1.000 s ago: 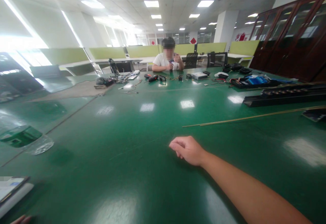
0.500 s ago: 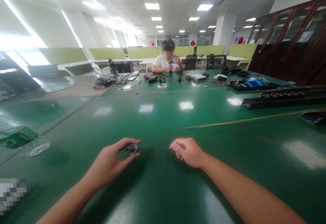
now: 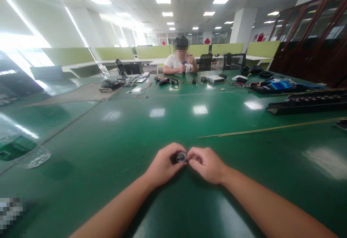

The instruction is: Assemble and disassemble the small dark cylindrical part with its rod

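Note:
Between the thumb and fingers of my left hand [image 3: 164, 165] is a small round grey part [image 3: 181, 157] with a ring-like rim and a darker stub in its middle; its exact kind cannot be made out. Curled fingers of my right hand [image 3: 207, 164] come up against the part's right side, thumb and forefinger close together. Whether those fingers grip the part or something tiny is hidden. Both hands are just above the green tabletop [image 3: 151, 133].
A clear plastic bottle [image 3: 38, 157] lies at the left. Thin brass-coloured rods [image 3: 252, 130] and black channel pieces [image 3: 309, 104] lie to the right. Tools [image 3: 163, 82] and a blue bundle [image 3: 280, 84] are farther back, where a person [image 3: 173, 64] sits across the table.
My left hand has moved right with the round grey part, bringing it up to my right hand. The right hand has stayed near its place, its fingers now beside the part.

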The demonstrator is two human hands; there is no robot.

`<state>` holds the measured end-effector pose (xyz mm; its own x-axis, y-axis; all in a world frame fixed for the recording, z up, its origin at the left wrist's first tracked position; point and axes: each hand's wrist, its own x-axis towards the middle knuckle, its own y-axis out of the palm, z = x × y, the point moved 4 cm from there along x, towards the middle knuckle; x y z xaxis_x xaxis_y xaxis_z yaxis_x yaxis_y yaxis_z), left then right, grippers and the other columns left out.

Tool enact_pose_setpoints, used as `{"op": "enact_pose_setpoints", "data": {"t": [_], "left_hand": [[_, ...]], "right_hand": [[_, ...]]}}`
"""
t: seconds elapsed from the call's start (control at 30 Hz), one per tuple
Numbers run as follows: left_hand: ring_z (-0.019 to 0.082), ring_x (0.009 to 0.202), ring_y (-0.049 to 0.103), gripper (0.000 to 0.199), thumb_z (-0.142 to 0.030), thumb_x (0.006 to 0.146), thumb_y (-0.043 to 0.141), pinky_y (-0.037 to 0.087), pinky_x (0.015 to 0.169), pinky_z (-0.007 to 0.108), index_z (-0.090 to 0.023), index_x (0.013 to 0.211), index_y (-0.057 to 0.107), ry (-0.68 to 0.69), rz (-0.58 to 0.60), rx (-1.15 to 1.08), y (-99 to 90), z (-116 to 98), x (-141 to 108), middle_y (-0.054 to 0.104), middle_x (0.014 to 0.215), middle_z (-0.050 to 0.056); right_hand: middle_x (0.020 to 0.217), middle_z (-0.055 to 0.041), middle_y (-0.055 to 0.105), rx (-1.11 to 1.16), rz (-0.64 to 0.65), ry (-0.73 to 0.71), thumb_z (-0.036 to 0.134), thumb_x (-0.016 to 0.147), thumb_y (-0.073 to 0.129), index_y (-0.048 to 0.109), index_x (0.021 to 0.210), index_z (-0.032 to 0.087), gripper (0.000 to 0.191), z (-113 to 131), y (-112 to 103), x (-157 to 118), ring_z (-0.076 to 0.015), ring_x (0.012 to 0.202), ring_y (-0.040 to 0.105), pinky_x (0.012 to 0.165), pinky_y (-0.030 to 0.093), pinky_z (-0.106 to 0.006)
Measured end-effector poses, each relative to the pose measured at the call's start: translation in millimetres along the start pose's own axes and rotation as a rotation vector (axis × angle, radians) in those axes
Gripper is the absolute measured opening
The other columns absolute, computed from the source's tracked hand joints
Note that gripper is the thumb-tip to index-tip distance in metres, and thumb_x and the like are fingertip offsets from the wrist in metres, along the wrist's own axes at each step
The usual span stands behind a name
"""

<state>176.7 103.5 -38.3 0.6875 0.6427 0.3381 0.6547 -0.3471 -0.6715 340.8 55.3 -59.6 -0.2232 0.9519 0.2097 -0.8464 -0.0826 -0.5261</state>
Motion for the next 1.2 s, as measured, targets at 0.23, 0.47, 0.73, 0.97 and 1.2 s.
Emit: {"op": "enact_pose_setpoints", "data": {"t": [0.23,0.47,0.73,0.97,1.2], "left_hand": [[0.014,0.091,0.063,0.031,-0.018,0.08,0.072,0.049,0.083,0.025,-0.024,0.109,0.062,-0.03,-0.067,-0.014,1.4,5.2,-2.1,0.067,0.102,0.0],[0.013,0.088,0.06,0.019,-0.021,0.08,0.072,0.047,0.079,0.025,-0.021,0.096,0.062,0.022,-0.091,0.024,-2.3,0.0,-3.9,0.064,0.095,-0.001],[0.014,0.083,0.059,0.021,-0.022,0.078,0.074,0.047,0.075,0.026,-0.02,0.092,0.06,-0.006,-0.072,0.047,1.0,-0.3,-3.3,0.063,0.091,0.0],[0.015,0.084,0.058,0.018,-0.021,0.08,0.07,0.046,0.076,0.027,-0.02,0.094,0.059,0.0,-0.051,0.065,1.6,0.3,-4.4,0.062,0.092,0.001],[0.016,0.087,0.058,0.013,-0.022,0.084,0.065,0.047,0.078,0.029,-0.02,0.095,0.059,0.028,-0.057,0.082,0.0,-3.7,-3.4,0.061,0.094,0.003]], "right_hand": [[0.065,0.0039,0.061,-0.059,0.007,-0.016,0.024,0.091,0.05,0.064,0.088,0.02,0.014,4.9,-2.4,-3.9,-0.0104,0.056,0.052,0.054,0.033,-0.021],[0.066,0.0038,0.062,-0.083,0.023,-0.034,0.023,0.091,0.051,0.064,0.09,0.02,0.013,5.3,-1.1,-3.4,-0.0104,0.056,0.052,0.055,0.032,-0.021],[0.066,0.0038,0.061,-0.112,0.017,-0.034,0.019,0.087,0.053,0.062,0.087,0.02,0.009,6.6,-1.3,-2.6,-0.0104,0.058,0.052,0.055,0.031,-0.021],[0.067,0.0037,0.061,-0.122,0.023,-0.038,0.018,0.087,0.052,0.061,0.087,0.02,0.009,7.4,-1.6,-2.5,-0.0106,0.059,0.052,0.056,0.031,-0.021],[0.069,0.0032,0.063,-0.118,0.034,-0.036,0.019,0.087,0.053,0.063,0.09,0.02,0.01,6.7,-1.7,-3.1,-0.0107,0.059,0.053,0.056,0.033,-0.021]]}}
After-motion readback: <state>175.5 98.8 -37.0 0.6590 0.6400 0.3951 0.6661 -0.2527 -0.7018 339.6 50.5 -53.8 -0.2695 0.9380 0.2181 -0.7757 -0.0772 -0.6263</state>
